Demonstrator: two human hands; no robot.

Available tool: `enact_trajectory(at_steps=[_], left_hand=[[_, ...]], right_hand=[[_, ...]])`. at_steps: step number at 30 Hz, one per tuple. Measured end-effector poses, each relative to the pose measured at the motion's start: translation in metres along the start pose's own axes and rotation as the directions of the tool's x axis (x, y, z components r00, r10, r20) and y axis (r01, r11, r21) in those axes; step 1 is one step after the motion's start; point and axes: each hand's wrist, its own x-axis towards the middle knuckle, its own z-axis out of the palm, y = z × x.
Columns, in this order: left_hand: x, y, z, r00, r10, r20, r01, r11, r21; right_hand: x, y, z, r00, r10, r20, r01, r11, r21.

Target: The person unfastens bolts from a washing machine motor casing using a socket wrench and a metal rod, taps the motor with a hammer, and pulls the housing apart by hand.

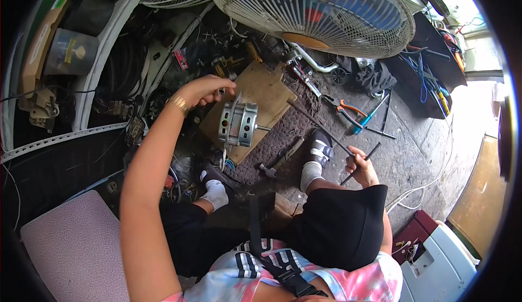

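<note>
A silver electric motor (238,123) with a slotted round housing and a thin shaft pointing right lies on a wooden board (266,92). My left hand (202,91) is beside the motor's upper left, its fingers curled together. A small shiny bit shows at the fingertips, but I cannot make out what it is. In my right hand (361,167), by my right knee, is a dark metal T-handle wrench (321,125). The fist wraps round where its crossbar meets the shaft, and the long shaft slants up and left toward the board.
A hammer (269,169) lies between my feet. Orange-handled pliers (348,109) and another T-handle wrench (380,132) are on the floor to the right. A large caged fan (315,14) stands at the back. Cluttered parts and a metal shelf frame (103,57) fill the left.
</note>
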Motion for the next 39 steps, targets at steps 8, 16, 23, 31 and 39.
enact_trajectory(at_steps=[8, 16, 23, 31, 39], left_hand=[[0.068, 0.006, 0.009, 0.847, -0.531, -0.034, 0.455, 0.690, 0.563], [-0.002, -0.048, 0.012, 0.937, 0.042, -0.347, 0.115, 0.900, 0.421], [-0.081, -0.019, 0.057, 0.653, 0.579, -0.488, -0.187, 0.748, 0.637], [-0.062, -0.069, 0.094, 0.394, 0.516, -0.761, -0.331, 0.851, 0.406], [-0.060, -0.072, 0.123, 0.308, 0.574, -0.759, -0.399, 0.802, 0.445]], right_hand=[[0.022, 0.018, 0.006, 0.998, -0.030, -0.053, 0.029, 0.999, -0.027], [0.019, 0.001, 0.005, 0.998, -0.058, -0.028, 0.057, 0.998, -0.025], [0.014, -0.004, 0.014, 0.993, -0.113, -0.039, 0.113, 0.994, -0.004], [0.032, -0.003, 0.033, 0.989, -0.099, 0.105, 0.104, 0.994, -0.039], [0.051, -0.012, 0.058, 0.989, -0.074, 0.126, 0.102, 0.969, -0.227]])
